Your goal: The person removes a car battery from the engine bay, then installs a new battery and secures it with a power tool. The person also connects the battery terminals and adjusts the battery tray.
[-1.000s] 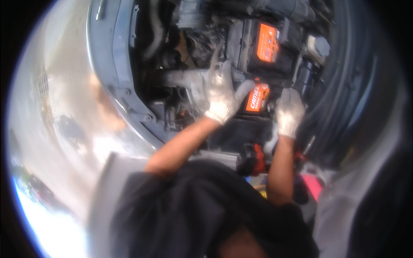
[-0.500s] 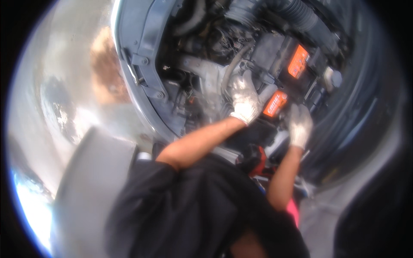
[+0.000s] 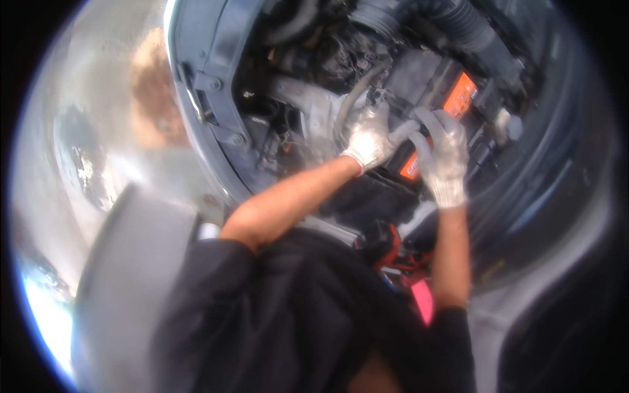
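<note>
The black car battery (image 3: 429, 98), with orange labels, sits in the engine bay. My left hand (image 3: 370, 137), in a pale work glove, rests at the battery's left side beside a bent grey hose (image 3: 352, 98). Its thumb stretches right across the battery, apart from the fingers; the fingertips are hard to make out. Over the near part of the battery is my right hand (image 3: 445, 154), gloved too. Its thumb and fingers curve left with a gap between them, close to the left thumb. Part of the near orange label (image 3: 409, 167) is covered by this hand.
A ribbed air duct (image 3: 465, 29) runs along the far side. To the left is the grey metal body frame (image 3: 213, 82). A red and black tool-like object (image 3: 386, 245) lies near my body. A white-capped part (image 3: 511, 124) stands right of the battery.
My right hand has moved up and left from the battery's near right side, coming over the label toward my left hand. The left hand stays at nearly the same spot.
</note>
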